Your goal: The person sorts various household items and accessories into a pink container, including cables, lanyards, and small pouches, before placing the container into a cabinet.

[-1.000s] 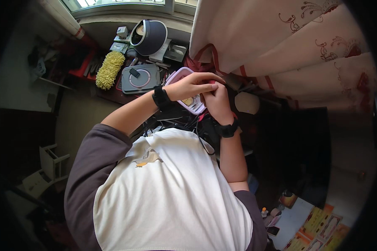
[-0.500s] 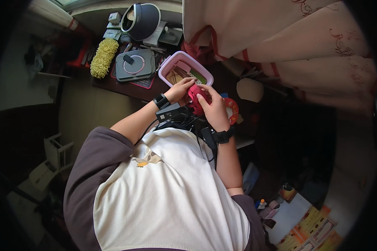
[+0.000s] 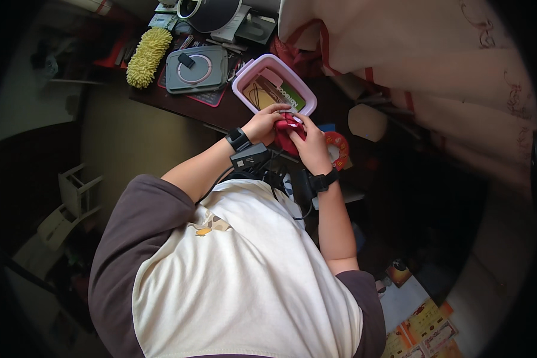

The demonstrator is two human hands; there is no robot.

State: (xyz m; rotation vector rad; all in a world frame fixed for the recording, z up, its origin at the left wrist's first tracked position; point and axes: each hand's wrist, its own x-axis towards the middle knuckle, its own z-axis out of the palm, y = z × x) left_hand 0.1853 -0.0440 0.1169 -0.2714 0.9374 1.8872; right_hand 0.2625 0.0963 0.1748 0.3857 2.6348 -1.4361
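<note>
Both my hands are at the near edge of a pink plastic bin, closed on a small piece of soft red cloth [image 3: 286,136], perhaps a pouch. My left hand [image 3: 261,125] grips its left side, with the fingertips at its top. From the right, my right hand [image 3: 314,149] pinches it with thumb and fingers. Small whitish bits show at the cloth's upper part, too small to name. The pink bin [image 3: 307,90] holds a brown flat item, a green package [image 3: 292,94] and a thin dark cord.
Left of the bin lie a grey lidded case [image 3: 212,76] and a fuzzy yellow duster [image 3: 149,58]. A dark sun visor [image 3: 218,18] sits behind them. A red ring-shaped thing [image 3: 339,149] is right of my right hand. Curtains [image 3: 388,42] hang at the far right.
The view has shifted, so the bin and desk items sit higher in the picture. My hands have moved a little to the right with the red cloth, and whitish bits now show at its top.
</note>
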